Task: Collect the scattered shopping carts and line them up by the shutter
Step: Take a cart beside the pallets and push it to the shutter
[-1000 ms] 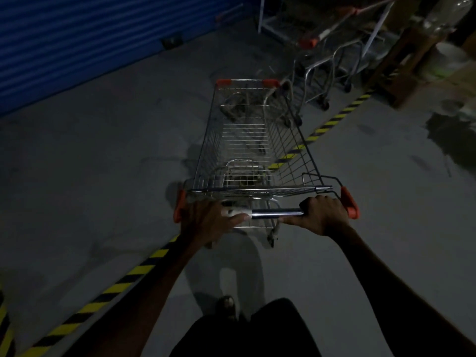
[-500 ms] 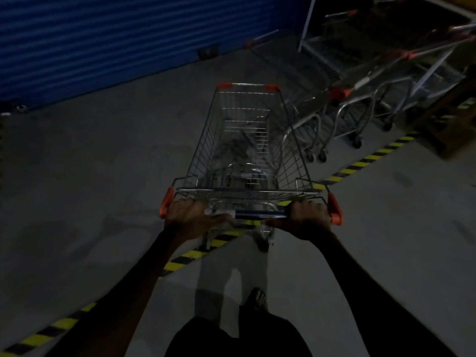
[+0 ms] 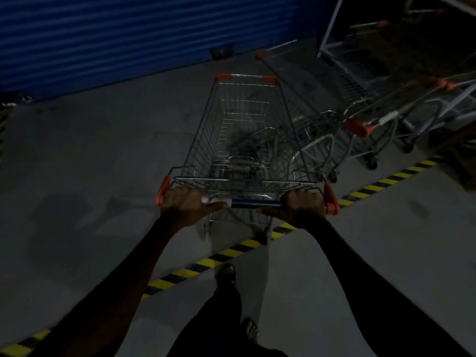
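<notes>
**Steering the cart toward the row at the shutter**

The cart [image 3: 247, 140] stands on the concrete floor [image 3: 103, 163], nose toward the blue shutter [image 3: 128, 34], its rear wheels about on the striped floor tape [image 3: 231, 249]. Both hands wrap the handle bar [image 3: 255, 202]: the left hand [image 3: 188, 206] near the orange end cap on its side, the right hand [image 3: 304, 206] near the other, fingers curled over the bar.

A wide, even grip like this suits steering; to my eye the best course is a slow push with a slight swing right, so the basket ends up alongside the parked carts [image 3: 360, 130] rather than clipping them.

Room to move: the floor left of the cart and ahead up to the shutter looks open. On the right the nearest parked cart sits just beside the basket's front corner, so that side is the tight edge. A small dark object [image 3: 221, 52] at the shutter's foot could stop a wheel; what it is cannot be told in this dim light.
</notes>
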The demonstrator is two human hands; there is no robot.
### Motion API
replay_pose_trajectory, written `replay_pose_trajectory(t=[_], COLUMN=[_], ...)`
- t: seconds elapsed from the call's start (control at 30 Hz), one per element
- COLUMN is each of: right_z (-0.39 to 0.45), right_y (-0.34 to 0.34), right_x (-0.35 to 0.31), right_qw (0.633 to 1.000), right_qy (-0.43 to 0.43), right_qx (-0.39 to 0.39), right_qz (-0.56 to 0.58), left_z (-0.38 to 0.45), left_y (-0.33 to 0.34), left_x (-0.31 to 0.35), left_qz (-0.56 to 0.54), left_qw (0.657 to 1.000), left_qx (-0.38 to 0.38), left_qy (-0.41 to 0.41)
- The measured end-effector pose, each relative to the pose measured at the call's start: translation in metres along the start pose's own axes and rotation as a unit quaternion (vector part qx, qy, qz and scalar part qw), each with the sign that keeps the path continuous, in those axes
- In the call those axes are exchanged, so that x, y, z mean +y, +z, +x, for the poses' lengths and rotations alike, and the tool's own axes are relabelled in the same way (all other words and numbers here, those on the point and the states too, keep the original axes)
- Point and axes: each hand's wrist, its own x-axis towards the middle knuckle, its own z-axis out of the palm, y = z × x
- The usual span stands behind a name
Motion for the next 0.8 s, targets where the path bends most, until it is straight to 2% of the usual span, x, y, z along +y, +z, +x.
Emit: replay_pose_trajectory(t=[0.07,0.1,0.13,0.2,0.23,0.3,0.37,0.43,0.53,0.57,0.63,0.73,0.8], right_z=[0.016,0.023,0.035,0.056,0.067,0.089,0.107,0.123,0.145,0.147,0.16,0.159,0.16], right_y=[0.002,0.004,0.015,0.021,0.018,0.019,0.02,0.023,0.031,0.031,0.029,0.026,0.026], right_x=[0.003,0.006,0.017,0.027,0.026,0.03,0.034,0.038,0.043,0.044,0.044,0.041,0.043], right_qw=[0.993,0.988,0.983,0.981,0.981,0.979,0.981,0.98,0.978,0.978,0.978,0.978,0.979], right_qy=[-0.049,-0.061,-0.059,-0.036,-0.044,-0.07,-0.084,-0.09,-0.089,-0.089,-0.092,-0.099,-0.101], right_qx=[-0.029,-0.024,-0.022,-0.034,-0.016,0.006,-0.013,-0.033,-0.031,-0.029,-0.03,-0.015,-0.014], right_qz=[-0.105,-0.138,-0.175,-0.19,-0.191,-0.19,-0.175,-0.172,-0.184,-0.186,-0.188,-0.181,-0.174], left_z=[0.024,0.035,0.044,0.057,0.066,0.083,0.101,0.118,0.137,0.139,0.151,0.161,0.163], left_y=[0.007,0.012,0.014,0.021,0.025,0.025,0.02,0.012,-0.003,-0.006,-0.011,-0.01,-0.011], left_x=[-0.007,-0.011,-0.013,-0.013,-0.013,-0.013,-0.013,-0.015,-0.015,-0.014,-0.015,-0.016,-0.013], left_qz=[-0.016,-0.014,0.001,-0.003,-0.013,-0.016,-0.011,-0.007,-0.002,0.009,0.014,-0.063,-0.095], left_qw=[0.999,0.998,0.989,0.949,0.938,0.931,0.936,0.951,0.991,0.994,0.995,0.997,0.995], left_qx=[0.009,0.046,0.128,0.302,0.338,0.355,0.345,0.302,0.128,0.098,0.096,-0.001,0.011], left_qy=[0.03,0.052,0.072,0.085,0.08,0.081,0.071,0.064,0.045,0.037,0.025,0.032,0.025])
